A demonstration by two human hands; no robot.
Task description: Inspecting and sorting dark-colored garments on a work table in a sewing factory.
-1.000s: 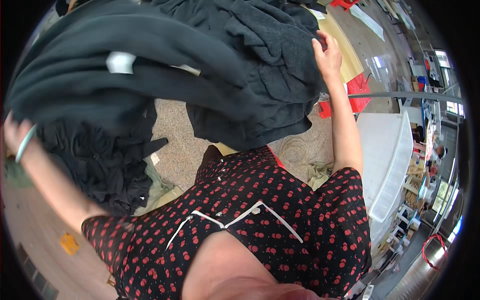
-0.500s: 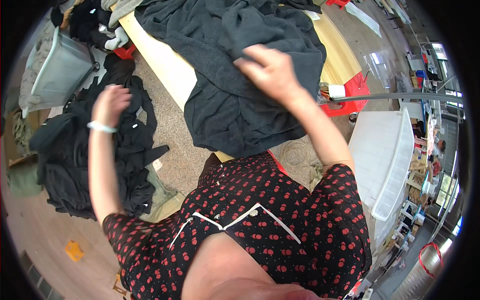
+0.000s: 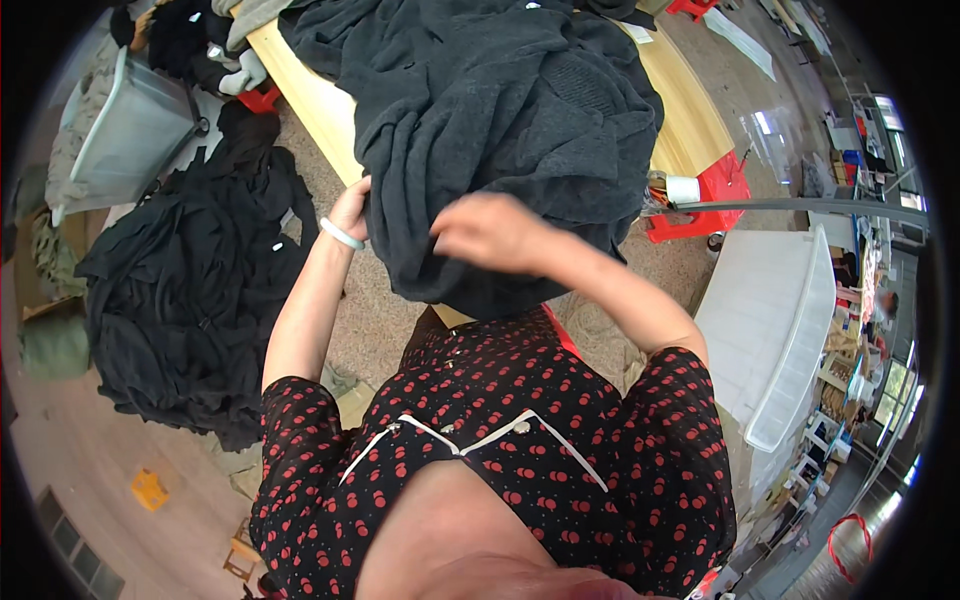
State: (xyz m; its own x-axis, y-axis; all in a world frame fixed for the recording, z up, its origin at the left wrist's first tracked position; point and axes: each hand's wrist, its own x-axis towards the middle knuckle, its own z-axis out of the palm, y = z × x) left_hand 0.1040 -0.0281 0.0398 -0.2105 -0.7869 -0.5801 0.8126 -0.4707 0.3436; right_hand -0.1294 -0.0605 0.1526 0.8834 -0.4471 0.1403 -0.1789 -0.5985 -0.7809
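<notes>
Wooden bench (image 3: 690, 120) carries a dark garment (image 3: 500, 130) hanging over its near edge; the left hand (image 3: 352, 208) grips its edge, the right hand (image 3: 490, 232) seemingly pinches the cloth.

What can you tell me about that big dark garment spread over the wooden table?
The dark garment is charcoal grey, a soft knit or fleece by its look, rumpled in thick folds. It covers much of the light wooden table, and its near end hangs over the table's edge toward the person. The left hand grips its left edge; the right hand rests on the hanging part. No sleeves or collar can be made out.
</notes>
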